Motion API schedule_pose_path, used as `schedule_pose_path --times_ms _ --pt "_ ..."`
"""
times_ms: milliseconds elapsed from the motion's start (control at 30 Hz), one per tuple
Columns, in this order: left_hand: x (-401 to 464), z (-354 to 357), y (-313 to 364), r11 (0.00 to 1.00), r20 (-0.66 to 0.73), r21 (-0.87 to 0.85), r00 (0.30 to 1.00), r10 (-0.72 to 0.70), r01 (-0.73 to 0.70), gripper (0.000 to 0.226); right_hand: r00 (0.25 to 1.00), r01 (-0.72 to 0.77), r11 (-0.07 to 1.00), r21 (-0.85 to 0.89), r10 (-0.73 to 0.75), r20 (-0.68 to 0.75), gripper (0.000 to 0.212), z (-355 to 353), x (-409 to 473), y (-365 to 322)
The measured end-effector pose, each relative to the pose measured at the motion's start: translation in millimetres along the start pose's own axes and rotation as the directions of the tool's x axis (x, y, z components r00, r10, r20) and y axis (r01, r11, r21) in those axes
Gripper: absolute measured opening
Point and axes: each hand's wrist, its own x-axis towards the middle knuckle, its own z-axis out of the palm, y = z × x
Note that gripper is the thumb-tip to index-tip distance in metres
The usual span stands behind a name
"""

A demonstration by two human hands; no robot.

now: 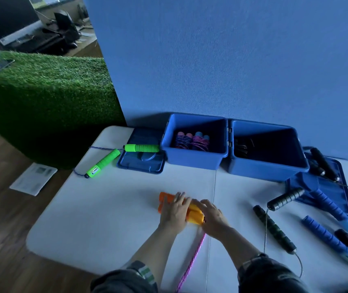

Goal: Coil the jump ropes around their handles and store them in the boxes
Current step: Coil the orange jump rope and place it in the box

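Note:
Two orange jump-rope handles (194, 215) lie side by side in the middle of the white table (105, 208). My left hand (174, 212) lies over them from the left, fingers curled onto them. My right hand (212, 217) covers their right ends. A pink rope (192, 263) trails from the handles toward me. The left blue box (194, 160) holds two coiled ropes (192, 141). A dark coiled rope sits in the right blue box (268, 171).
A green-handled rope (102, 163) lies at the far left, one handle on a blue lid (141, 164). Black (274, 229) and blue-handled ropes (325, 235) lie at the right beside another lid (321, 185). A blue wall stands behind the boxes.

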Motion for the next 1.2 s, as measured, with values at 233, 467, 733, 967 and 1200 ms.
schedule_pose_path --times_ms 233,467,733,967,1200 --pt "-10.6 -2.4 -5.4 0.999 -0.018 0.035 1.000 0.007 -0.006 0.068 0.991 -0.109 0.990 0.086 0.115 -0.068 0.043 4.5 -6.5 0.3" --pt "-15.3 7.4 -17.5 1.000 -0.079 0.016 0.997 0.023 -0.022 0.063 0.952 -0.242 0.940 0.241 0.279 -0.130 0.017 3.7 -16.1 3.7" --pt "-17.5 6.5 -25.2 0.999 -0.074 0.030 0.997 0.015 -0.013 0.062 0.949 -0.237 0.884 0.403 0.300 -0.100 0.015 -1.1 -21.1 0.3" --pt "-21.4 11.6 -34.9 1.000 -0.071 0.029 0.997 0.005 -0.003 0.065 0.972 -0.208 0.721 0.661 0.229 0.057 0.028 0.0 -23.1 2.3" --pt "-23.6 7.8 -43.2 0.998 -0.090 -0.025 0.995 0.048 -0.050 0.056 0.972 -0.211 0.606 0.767 0.210 0.102 0.029 -4.8 -28.4 2.8"
